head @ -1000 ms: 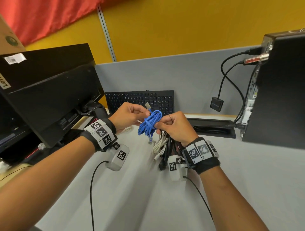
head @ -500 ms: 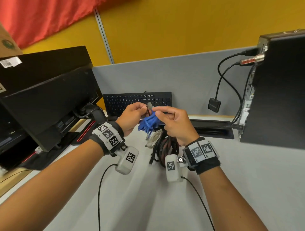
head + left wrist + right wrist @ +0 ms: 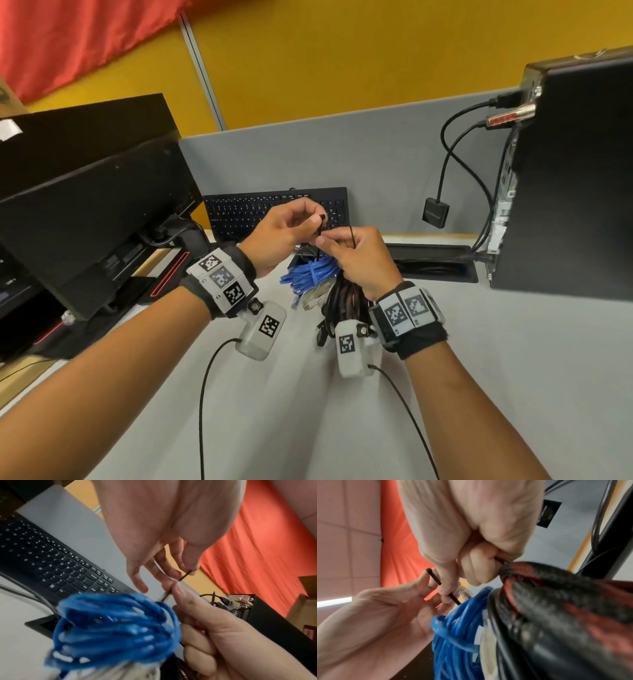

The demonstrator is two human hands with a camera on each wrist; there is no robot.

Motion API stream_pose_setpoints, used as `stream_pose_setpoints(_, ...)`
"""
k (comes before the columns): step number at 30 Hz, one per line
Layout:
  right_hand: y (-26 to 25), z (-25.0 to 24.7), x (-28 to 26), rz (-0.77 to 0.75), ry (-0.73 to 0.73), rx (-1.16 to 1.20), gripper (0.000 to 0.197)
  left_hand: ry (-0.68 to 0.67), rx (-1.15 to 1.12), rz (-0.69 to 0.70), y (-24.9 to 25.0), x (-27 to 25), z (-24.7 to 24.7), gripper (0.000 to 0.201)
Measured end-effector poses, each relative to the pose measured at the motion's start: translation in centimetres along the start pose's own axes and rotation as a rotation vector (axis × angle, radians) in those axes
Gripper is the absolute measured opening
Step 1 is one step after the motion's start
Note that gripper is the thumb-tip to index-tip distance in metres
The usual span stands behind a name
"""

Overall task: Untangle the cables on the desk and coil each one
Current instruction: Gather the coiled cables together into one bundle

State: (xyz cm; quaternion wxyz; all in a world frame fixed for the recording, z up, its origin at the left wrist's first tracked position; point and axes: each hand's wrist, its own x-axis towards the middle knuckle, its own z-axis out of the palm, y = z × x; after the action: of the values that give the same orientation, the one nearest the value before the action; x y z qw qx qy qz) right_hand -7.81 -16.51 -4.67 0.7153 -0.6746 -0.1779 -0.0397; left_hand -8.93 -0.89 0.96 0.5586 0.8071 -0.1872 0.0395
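mid-step on binding the blue cable coil point(image 3: 310, 274), hanging above the worktop point(image 3: 274, 411): left hand point(image 3: 281, 233) pinching a thin black tie point(image 3: 320, 236), right hand point(image 3: 359, 260) pinching it lower while clutching the black-red bundle point(image 3: 342, 301); next probably threading and cinching, without spilling loops

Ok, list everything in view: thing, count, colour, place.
blue cable: one coil, blue, hanging below the hands
black tie: one, black, pinched by both hands above the coil
black-and-red cable: one bundle, under the right hand
white cable: one, white, between the other two
keyboard: one, black, against the partition
monitor: one, black, left
computer tower: one, black, right
desk: grey
left hand: one
right hand: one
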Motion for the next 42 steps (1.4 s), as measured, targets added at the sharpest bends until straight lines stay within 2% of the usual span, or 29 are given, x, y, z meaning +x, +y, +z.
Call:
stream_pose_setpoints(2,-0.1,0.0,0.0,-0.008,0.004,-0.022,0.005,-0.031,-0.017,-0.048,-0.5,0.5,-1.2,0.019)
stream_pose_setpoints(3,-0.1,0.0,-0.1,-0.01,0.007,-0.033,0.004,-0.008,0.022,-0.1,-1.0,0.8,-2.0,0.015)
stream_pose_setpoints(5,0.0,0.1,-0.1,-0.003,0.021,-0.048,0.004,0.096,0.246,-0.236,-2.4,1.2,-3.8,0.006)
stream_pose_setpoints(7,0.1,0.2,0.0,0.003,0.031,-0.06,0.004,0.142,0.571,-0.371,-4.7,1.4,-5.9,0.011)
stream_pose_setpoints(9,0.2,0.2,0.0,0.009,0.036,-0.071,0.004,0.059,0.864,-0.511,-7.0,1.2,-7.4,0.02)
stream_pose_setpoints(11,0.3,0.3,0.1,0.015,0.031,-0.086,0.004,-0.054,1.067,-0.651,-9.0,0.8,-8.3,0.042)
stream_pose_setpoints(13,0.5,0.3,0.2,0.018,0.021,-0.099,0.003,-0.122,1.145,-0.716,-10.5,0.5,-8.8,0.059)
stream_pose_setpoints(16,0.7,0.3,0.2,0.017,0.012,-0.118,0.003,-0.15,1.206,-0.749,-12.2,0.2,-9.1,0.073)
stream_pose_setpoints(18,0.7,0.3,0.2,0.015,0.009,-0.122,0.004,-0.176,1.259,-0.747,-13.2,0.1,-9.2,0.077)
stream_pose_setpoints(20,0.8,0.2,0.2,0.015,0.01,-0.128,0.005,-0.223,1.346,-0.739,-13.8,0.2,-9.2,0.07)
stream_pose_setpoints(22,0.8,0.1,0.4,0.017,0.011,-0.139,0.005,-0.275,1.47,-0.709,-14.2,0.2,-9.0,0.046)
stream_pose_setpoints(24,0.8,0.0,0.4,0.016,0.004,-0.146,0.005,-0.237,1.503,-0.656,-14.3,0.1,-8.7,0.02)
stream_pose_setpoints(27,0.8,0.0,0.4,0.005,-0.02,-0.146,0.004,-0.095,1.327,-0.566,-13.6,0.2,-8.5,0.016)
stream_pose_setpoints(30,0.8,0.1,0.4,0.011,-0.041,-0.148,0.006,0.059,0.977,-0.415,-11.4,0.7,-8.6,0.013)
stream_pose_setpoints(34,0.9,0.2,0.4,0.03,-0.074,-0.159,0.009,0.192,0.567,-0.259,-6.2,0.8,-7.4,0.009)
stream_pose_setpoints(37,0.8,0.4,0.3,0.035,-0.108,-0.17,0.009,0.196,0.49,-0.153,-2.6,0.7,-5.6,0.01)
stream_pose_setpoints(42,0.5,0.5,0.0,0.058,-0.1,-0.17,0.014,0.068,0.59,-0.002,1.0,-0.4,-2.7,0.008)
